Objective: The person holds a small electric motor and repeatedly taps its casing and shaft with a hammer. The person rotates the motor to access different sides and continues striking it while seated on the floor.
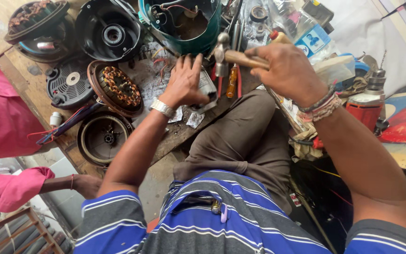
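Head view: my right hand [285, 70] grips a wooden-handled steel hammer [233, 57]; at nine o'clock, my left hand [185, 82] clasps a small grey metal part [206, 89].

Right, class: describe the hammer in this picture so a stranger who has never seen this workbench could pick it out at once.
Start at the big teal cylindrical motor housing at the top of the wooden workbench. Just below its right edge, the person's right hand grips a wooden-handled hammer with a grey metal head, raised beside the left hand. Unlike the orange-handled screwdriver lying below, it is held off the bench.
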